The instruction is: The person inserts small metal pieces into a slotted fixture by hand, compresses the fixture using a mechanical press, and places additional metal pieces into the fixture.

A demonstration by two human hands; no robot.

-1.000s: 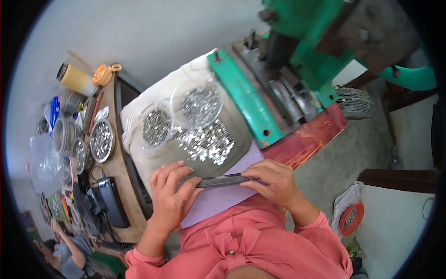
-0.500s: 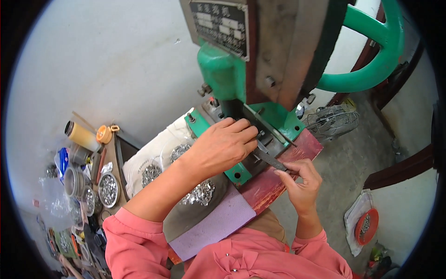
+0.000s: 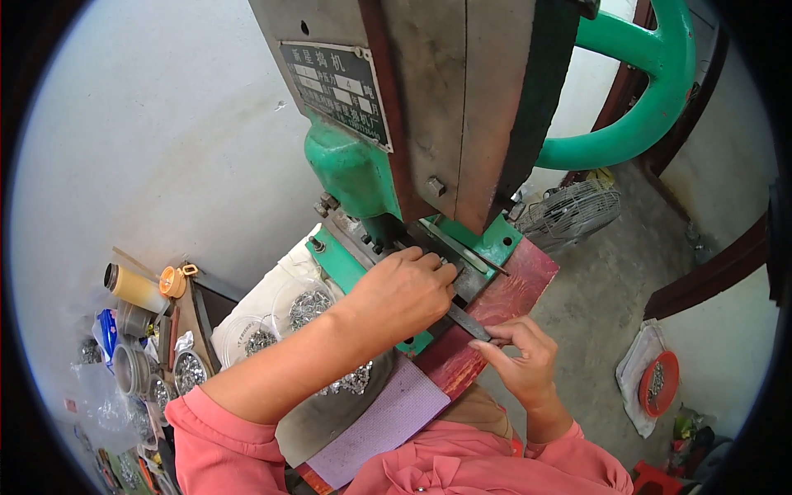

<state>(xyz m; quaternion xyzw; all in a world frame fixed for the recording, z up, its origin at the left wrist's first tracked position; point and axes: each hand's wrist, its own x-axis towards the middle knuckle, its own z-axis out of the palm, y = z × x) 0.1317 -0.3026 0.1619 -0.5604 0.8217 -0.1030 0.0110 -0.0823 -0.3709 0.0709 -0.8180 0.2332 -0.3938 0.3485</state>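
My left hand (image 3: pixel 406 285) reaches into the working area of a green and grey hand press (image 3: pixel 351 169), with its fingers bent downward. Its fingertips are partly hidden, so whatever they pinch cannot be made out. Between thumb and fingers, my right hand (image 3: pixel 526 356) grips the outer end of a flat grey metal bar (image 3: pixel 467 320). The bar slants up from there toward the press bed, its far end passing out of sight beside my left hand. Beneath my left forearm lies a pile of shiny small metal pieces (image 3: pixel 355 381).
Clear plastic tubs (image 3: pixel 252 337) of small metal parts stand left of the press. A red wooden board (image 3: pixel 528 276) supports its base, with a lilac mat (image 3: pixel 384 421) nearer me. A cage fan (image 3: pixel 569 216) and a red dish (image 3: pixel 659 384) are on the right.
The view has shifted, so the press appears farther left and lower. My right hand is somewhat closer to my left, and less of the metal bar shows between them.
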